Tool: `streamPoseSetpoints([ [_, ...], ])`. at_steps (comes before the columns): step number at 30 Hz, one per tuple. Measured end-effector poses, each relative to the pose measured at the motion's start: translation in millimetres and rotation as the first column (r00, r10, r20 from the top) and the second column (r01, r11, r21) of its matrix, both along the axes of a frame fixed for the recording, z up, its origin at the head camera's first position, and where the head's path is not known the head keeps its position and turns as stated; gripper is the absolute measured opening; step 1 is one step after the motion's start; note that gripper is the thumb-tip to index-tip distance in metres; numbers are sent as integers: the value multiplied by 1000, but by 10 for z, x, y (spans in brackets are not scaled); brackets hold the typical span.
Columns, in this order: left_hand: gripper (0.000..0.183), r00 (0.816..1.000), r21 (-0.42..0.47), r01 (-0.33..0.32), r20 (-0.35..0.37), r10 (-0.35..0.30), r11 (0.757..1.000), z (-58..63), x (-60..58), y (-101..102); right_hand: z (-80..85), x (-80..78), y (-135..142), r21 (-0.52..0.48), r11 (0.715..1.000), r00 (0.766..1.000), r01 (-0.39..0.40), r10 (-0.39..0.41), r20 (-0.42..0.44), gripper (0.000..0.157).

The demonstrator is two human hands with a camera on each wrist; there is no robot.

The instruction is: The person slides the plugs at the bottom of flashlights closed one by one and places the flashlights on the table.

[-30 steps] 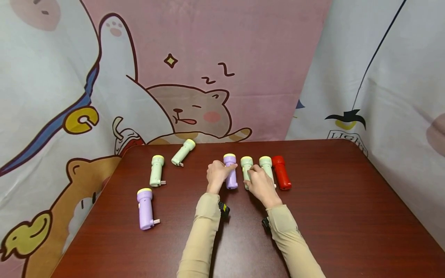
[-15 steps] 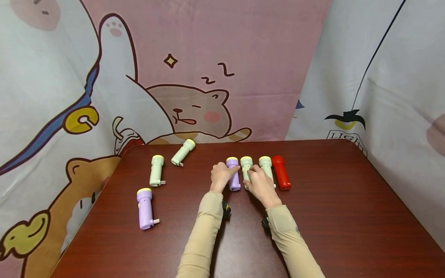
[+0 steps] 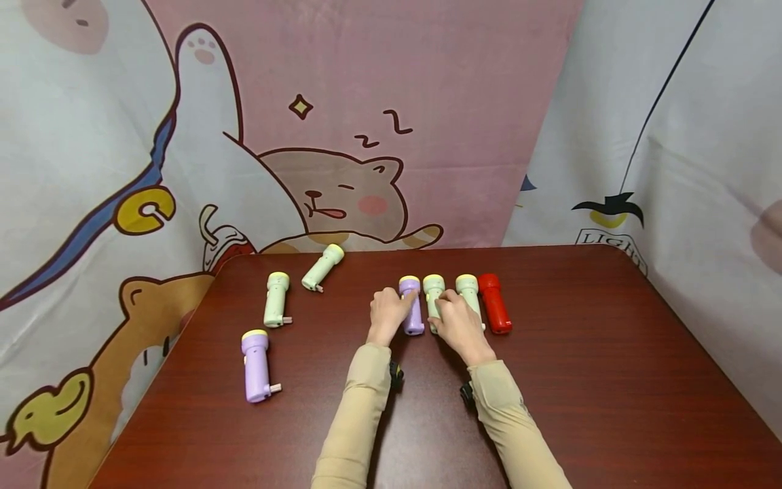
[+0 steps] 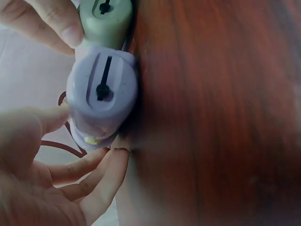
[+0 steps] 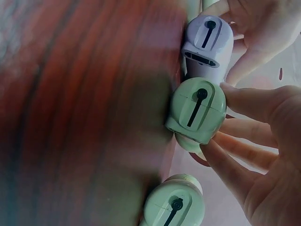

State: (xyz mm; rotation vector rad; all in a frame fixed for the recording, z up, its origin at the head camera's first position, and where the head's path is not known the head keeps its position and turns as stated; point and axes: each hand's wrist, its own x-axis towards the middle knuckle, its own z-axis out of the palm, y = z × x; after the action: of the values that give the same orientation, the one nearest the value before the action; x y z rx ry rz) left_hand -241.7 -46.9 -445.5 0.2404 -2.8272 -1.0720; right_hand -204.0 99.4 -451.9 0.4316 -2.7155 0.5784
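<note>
Beside the row's left end, my left hand (image 3: 386, 312) holds a purple flashlight (image 3: 412, 320) with a yellow rim between thumb and fingers. The left wrist view shows the fingertips at both sides of the purple flashlight (image 4: 102, 87), whose butt end has a black slot. My right hand (image 3: 459, 327) pinches the pale green flashlight (image 3: 433, 288) just right of it. In the right wrist view, thumb and fingers touch opposite sides of this green flashlight (image 5: 197, 110). Both flashlights lie on the table, close side by side.
Right of my right hand lie another green flashlight (image 3: 467, 288) and a red flashlight (image 3: 495, 305). On the left are a purple flashlight (image 3: 256, 367) and two green flashlights (image 3: 277, 299), (image 3: 322, 268), their plug prongs folded out. A printed cloth (image 3: 458, 122) hangs behind the table (image 3: 611, 380).
My left hand has slid the purple flashlight rightward, closer to the green one, mostly in the first half second. My right hand has stayed in place on the green flashlight.
</note>
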Motion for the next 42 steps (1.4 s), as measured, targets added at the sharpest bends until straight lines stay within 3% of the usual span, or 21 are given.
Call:
streamPoseSetpoints([
  [8,34,996,-25,-49,-70,47,998,24,67,-149,1,-6,-10,1,1000,1000,6,-6,13,29],
  [15,30,977,-39,-170,-138,164,985,155,226,-486,7,-1,-28,4,1000,1000,9,-10,25,28],
  [21,28,919,-37,-351,-204,336,936,268,420,-930,-3,-2,-20,7,1000,1000,9,-9,22,28],
  [30,42,801,-79,-583,-224,556,808,344,662,-1499,-5,2,-12,8,1000,1000,10,-10,-1,27],
  [33,45,762,-58,-638,-186,620,768,358,732,-1624,-3,3,-10,11,1000,1000,4,-4,-16,27],
  [36,50,749,-48,-663,-69,659,747,371,798,-1733,1,1,-11,14,1000,1000,1,-1,-19,27],
  [38,56,751,-61,-657,41,659,752,381,841,-1803,3,-1,-13,16,1000,1000,2,-2,-11,27],
  [42,66,762,-87,-604,229,606,792,376,911,-1917,8,-5,-17,16,1000,1000,9,-9,10,29],
])
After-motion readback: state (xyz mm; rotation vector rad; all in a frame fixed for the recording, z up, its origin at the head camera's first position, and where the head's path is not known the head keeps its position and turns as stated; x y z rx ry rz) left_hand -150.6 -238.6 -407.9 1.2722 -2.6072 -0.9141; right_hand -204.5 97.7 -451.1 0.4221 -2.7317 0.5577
